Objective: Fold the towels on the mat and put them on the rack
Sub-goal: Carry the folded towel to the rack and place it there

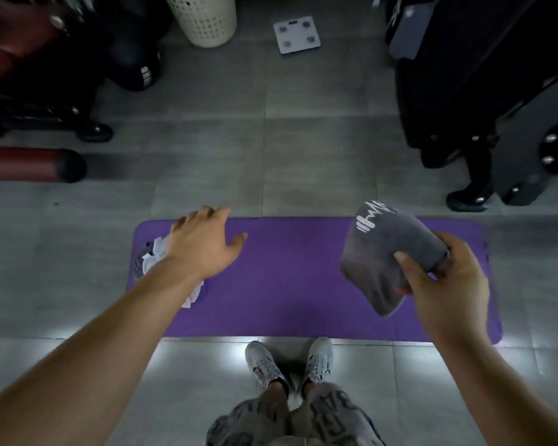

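A purple mat [287, 278] lies across the grey tiled floor in front of my feet. My right hand [445, 284] grips a folded grey towel [384, 252] with a white logo, held above the mat's right part. My left hand [203, 243] hovers with relaxed, spread fingers above the mat's left end. Under my left wrist lies a crumpled white and grey towel [153, 255], mostly hidden by my arm.
A perforated cream laundry basket [203, 17] and a white bathroom scale [296, 34] stand on the floor at the back. Dark gym equipment [484, 91] fills the right side. More black and red gear [36, 91] crowds the left.
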The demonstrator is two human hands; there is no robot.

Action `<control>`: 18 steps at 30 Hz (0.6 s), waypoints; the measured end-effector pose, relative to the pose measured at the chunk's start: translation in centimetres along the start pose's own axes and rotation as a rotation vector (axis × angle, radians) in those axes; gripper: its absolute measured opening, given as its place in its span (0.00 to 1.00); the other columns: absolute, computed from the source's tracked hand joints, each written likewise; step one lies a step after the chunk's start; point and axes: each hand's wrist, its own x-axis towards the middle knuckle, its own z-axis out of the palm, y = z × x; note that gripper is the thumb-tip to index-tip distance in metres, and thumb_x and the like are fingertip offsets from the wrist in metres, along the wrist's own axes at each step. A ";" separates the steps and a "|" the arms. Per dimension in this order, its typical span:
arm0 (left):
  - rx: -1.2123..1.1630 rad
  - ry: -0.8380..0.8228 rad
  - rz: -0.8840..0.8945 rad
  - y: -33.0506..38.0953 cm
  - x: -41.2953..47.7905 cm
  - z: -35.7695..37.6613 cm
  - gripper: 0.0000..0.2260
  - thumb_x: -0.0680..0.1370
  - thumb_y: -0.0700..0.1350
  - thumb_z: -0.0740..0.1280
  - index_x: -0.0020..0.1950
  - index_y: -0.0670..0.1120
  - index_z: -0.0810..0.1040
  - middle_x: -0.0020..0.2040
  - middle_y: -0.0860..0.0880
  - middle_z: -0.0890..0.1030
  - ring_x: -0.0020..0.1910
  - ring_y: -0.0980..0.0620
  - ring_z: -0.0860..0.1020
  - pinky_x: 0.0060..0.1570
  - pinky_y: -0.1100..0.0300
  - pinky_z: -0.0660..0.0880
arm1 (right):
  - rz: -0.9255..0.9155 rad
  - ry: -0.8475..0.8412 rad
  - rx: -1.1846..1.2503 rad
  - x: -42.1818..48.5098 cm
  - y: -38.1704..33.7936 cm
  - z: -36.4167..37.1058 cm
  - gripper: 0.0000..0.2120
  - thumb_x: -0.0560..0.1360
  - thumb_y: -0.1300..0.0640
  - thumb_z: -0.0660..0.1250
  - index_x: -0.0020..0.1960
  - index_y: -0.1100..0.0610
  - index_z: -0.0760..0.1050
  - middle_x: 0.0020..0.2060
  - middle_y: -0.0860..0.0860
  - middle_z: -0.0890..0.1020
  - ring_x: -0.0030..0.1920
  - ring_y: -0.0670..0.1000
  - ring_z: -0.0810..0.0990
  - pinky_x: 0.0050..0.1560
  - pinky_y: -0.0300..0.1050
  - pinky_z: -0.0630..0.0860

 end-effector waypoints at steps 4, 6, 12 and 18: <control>-0.006 0.091 -0.009 3.2 1.7 -4.3 0.27 0.79 0.62 0.62 0.72 0.48 0.69 0.66 0.43 0.76 0.65 0.40 0.75 0.65 0.46 0.69 | 0.036 -0.028 0.189 2.5 -2.8 -1.3 0.15 0.73 0.61 0.76 0.53 0.45 0.77 0.42 0.42 0.84 0.42 0.48 0.86 0.39 0.43 0.84; -0.002 0.125 -0.009 4.9 2.9 -6.0 0.28 0.79 0.63 0.61 0.74 0.48 0.68 0.68 0.43 0.76 0.67 0.41 0.74 0.66 0.47 0.67 | 0.039 -0.037 0.225 4.1 -4.1 -1.7 0.16 0.73 0.60 0.76 0.56 0.48 0.77 0.43 0.45 0.85 0.43 0.48 0.87 0.42 0.44 0.84; -0.011 0.145 0.029 8.0 9.5 -9.9 0.28 0.79 0.62 0.62 0.74 0.48 0.68 0.68 0.42 0.76 0.67 0.40 0.75 0.66 0.47 0.68 | 0.021 -0.004 0.263 11.0 -8.0 -1.0 0.16 0.73 0.59 0.76 0.57 0.48 0.77 0.43 0.44 0.85 0.41 0.45 0.86 0.48 0.55 0.84; -0.014 0.215 0.092 9.2 24.7 -15.2 0.27 0.78 0.61 0.64 0.73 0.49 0.69 0.67 0.42 0.77 0.65 0.39 0.76 0.65 0.47 0.69 | -0.009 0.011 0.204 24.4 -13.6 3.7 0.18 0.72 0.60 0.76 0.57 0.45 0.76 0.43 0.40 0.84 0.44 0.47 0.86 0.51 0.56 0.83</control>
